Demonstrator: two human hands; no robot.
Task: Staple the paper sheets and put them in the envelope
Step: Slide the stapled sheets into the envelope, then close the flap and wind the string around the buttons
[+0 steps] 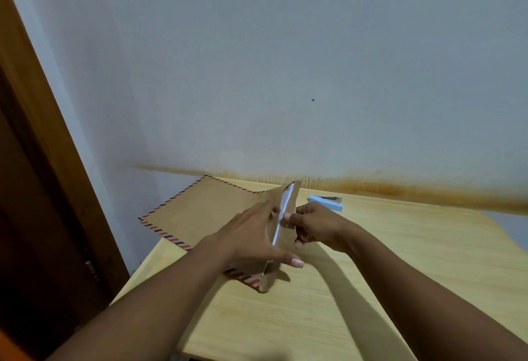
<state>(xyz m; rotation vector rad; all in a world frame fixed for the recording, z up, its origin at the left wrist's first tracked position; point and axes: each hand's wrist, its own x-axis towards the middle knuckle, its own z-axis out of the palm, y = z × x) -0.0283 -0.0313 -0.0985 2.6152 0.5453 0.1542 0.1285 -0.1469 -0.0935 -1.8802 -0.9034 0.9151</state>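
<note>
Between hands, brown airmail-edged envelope (211, 212)

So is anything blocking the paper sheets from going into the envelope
Nothing visible does. The paper sheets already sit in the envelope mouth, which the left hand and right hand hold open. The stapler lies apart behind.

Brown envelope (205, 209) — red-blue striped edge; stapler (325, 202) pale blue; sheets (286, 200) seemingly white.
</note>
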